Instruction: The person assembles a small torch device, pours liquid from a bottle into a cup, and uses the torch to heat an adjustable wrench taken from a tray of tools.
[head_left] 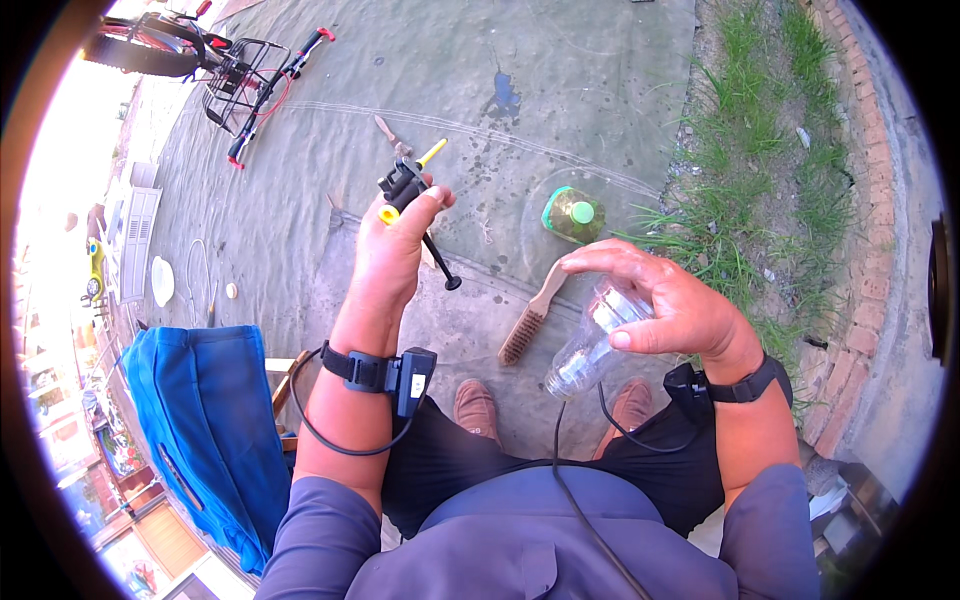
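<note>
The left hand (392, 250) is raised in front of the body and is closed round a small black tool (403, 185) with yellow ends, from which a thin black rod with a round tip projects downward to the right. The fingers are wrapped on the tool body; the exact kind of tool cannot be told.

The right hand (665, 305) is closed on a clear plastic bottle (590, 345), gripped near its upper part, with the fingers curled over it and the thumb underneath. The bottle is held tilted, its lower end pointing down toward the knees. It appears to be empty or nearly so; whether it is capped is hidden by the hand.

The tool and the bottle are held well apart, and no contact between them is seen. It is judged that the work is at an early or intermediate stage: both items are in hand, but nothing is shown to have been joined or applied.

On the concrete ground (560, 90) beyond the hands, a wooden-handled wire brush (530, 318) is lying near the bottle, and a green-capped container of yellowish liquid (573, 215) stands further out, both untouched. A blue bag (205, 420) rests at the left, a bicycle (215, 65) lies at the far left, and a grass strip (780, 150) borders the right.
</note>
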